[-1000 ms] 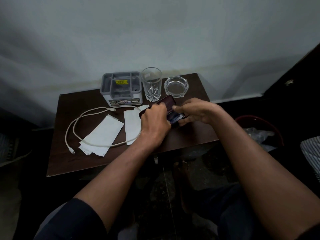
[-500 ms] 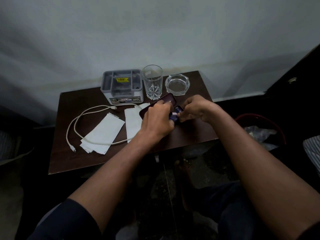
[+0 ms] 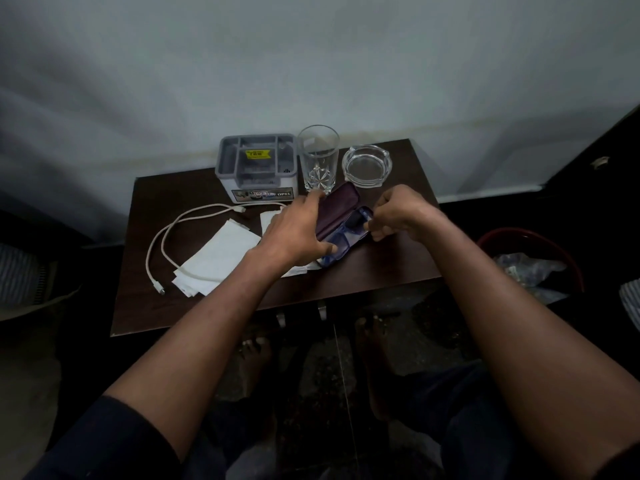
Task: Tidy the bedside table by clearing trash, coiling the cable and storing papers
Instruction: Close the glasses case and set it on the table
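An open glasses case (image 3: pixel 337 209) with dark maroon lining lies on the brown bedside table (image 3: pixel 381 271), with blue-framed glasses (image 3: pixel 353 230) in its lower half. My left hand (image 3: pixel 294 233) spans the case, fingers on the lid's far edge and thumb at the near end. My right hand (image 3: pixel 401 213) pinches the right end of the glasses. A white cable (image 3: pixel 166 237) loops loosely on the left, over white papers (image 3: pixel 221 258). A second paper (image 3: pixel 270 218) is partly hidden under my left hand.
At the table's back stand a grey organiser box (image 3: pixel 256 164), an empty drinking glass (image 3: pixel 318 161) and a glass ashtray (image 3: pixel 367 166). A red bin (image 3: pixel 530 265) with plastic trash sits on the floor to the right. My bare feet are under the table's front edge.
The case's lid has swung open further and the blue glasses now show inside. My left fingers have spread onto the lid; my right hand has shifted slightly right.
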Demonstrator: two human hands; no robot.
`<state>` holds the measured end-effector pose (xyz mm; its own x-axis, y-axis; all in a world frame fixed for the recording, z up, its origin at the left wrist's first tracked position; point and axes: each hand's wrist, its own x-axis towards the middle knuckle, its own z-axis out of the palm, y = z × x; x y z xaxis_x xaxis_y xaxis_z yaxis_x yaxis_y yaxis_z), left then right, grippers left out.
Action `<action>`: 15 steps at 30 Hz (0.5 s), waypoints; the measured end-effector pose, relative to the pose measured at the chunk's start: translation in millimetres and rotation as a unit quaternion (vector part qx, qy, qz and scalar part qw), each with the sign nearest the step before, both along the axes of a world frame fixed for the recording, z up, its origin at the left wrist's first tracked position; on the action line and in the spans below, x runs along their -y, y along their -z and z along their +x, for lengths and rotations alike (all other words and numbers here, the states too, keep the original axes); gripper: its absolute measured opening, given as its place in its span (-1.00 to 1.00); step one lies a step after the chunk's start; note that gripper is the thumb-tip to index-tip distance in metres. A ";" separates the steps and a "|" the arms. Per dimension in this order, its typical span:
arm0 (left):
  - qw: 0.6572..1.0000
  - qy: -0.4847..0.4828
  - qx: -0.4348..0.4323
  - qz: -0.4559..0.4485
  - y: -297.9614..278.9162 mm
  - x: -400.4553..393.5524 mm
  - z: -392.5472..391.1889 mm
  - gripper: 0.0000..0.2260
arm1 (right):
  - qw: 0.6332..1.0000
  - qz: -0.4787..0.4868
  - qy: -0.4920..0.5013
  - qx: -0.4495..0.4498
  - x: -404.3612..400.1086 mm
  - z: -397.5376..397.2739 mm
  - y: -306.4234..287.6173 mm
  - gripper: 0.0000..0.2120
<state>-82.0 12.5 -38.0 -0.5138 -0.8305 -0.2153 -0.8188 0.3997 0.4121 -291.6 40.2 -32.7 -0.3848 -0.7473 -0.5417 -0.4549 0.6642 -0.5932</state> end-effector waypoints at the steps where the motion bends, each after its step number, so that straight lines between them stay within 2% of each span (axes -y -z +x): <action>1: 1.000 0.010 -0.010 -0.006 0.4 -0.2 -0.2 -0.11 | 1.000 0.002 -0.004 0.003 -0.1 1.1 -1.1 -0.84; 3: 0.999 0.033 -0.011 -0.034 2.0 -2.0 -1.7 -0.14 | 1.000 0.004 -0.005 0.009 0.4 2.8 -2.7 -0.81; 8: 0.998 0.044 -0.013 -0.042 6.6 -7.9 -2.0 0.01 | 1.000 0.015 -0.009 -0.014 4.3 7.1 -2.3 -0.77; 15: 0.994 0.070 -0.072 -0.053 5.3 -10.0 -2.2 -0.15 | 1.000 0.010 -0.004 0.001 6.9 7.6 -1.4 -0.74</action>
